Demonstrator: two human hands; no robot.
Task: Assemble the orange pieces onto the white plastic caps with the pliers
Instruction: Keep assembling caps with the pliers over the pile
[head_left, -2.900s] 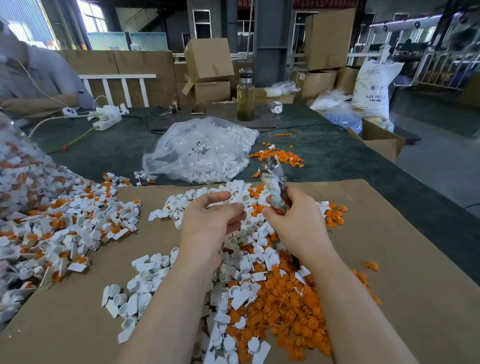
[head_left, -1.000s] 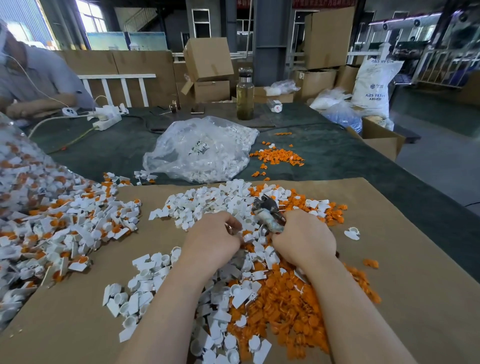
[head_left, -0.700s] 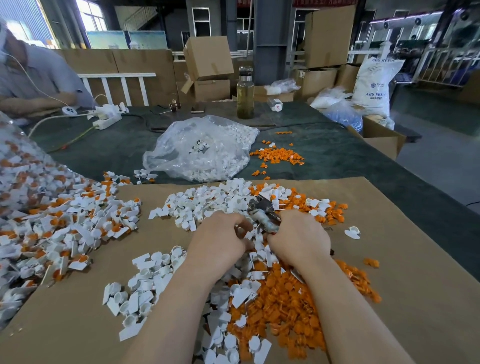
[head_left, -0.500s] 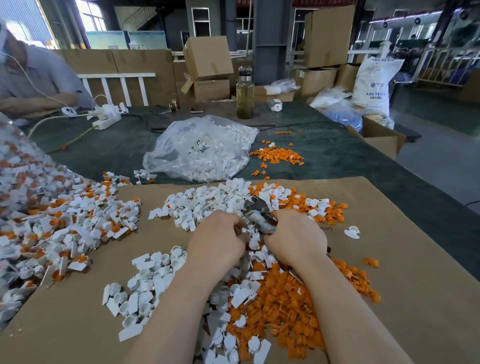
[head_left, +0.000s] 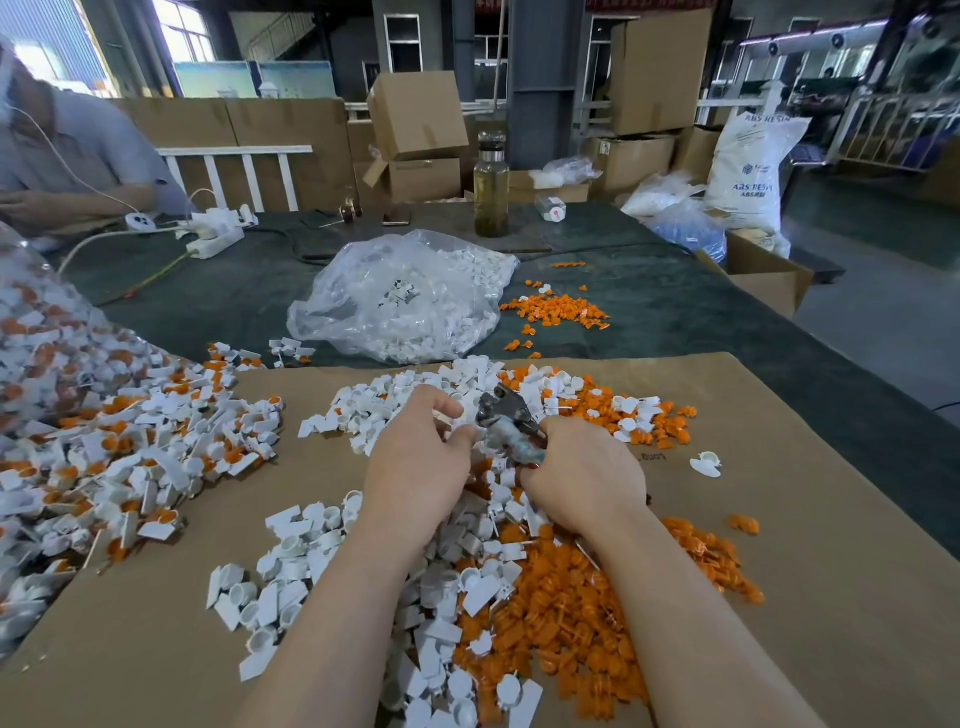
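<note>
Over the cardboard sheet (head_left: 779, 519): right hand (head_left: 584, 480) clenched round the pliers (head_left: 506, 426), left hand (head_left: 415, 467) pinching something small at their nose, can't tell what
Looks like the pressing step; next needs piece seated square before squeezing. White caps (head_left: 291, 566) and orange pieces (head_left: 566, 613) lie loose underneath; clear bag (head_left: 400, 296) behind holds more caps

Soft daylight from blown-out windows (head_left: 187, 31) at rear lights the scene evenly; wide-angle distortion bends and blurs the edges.
</note>
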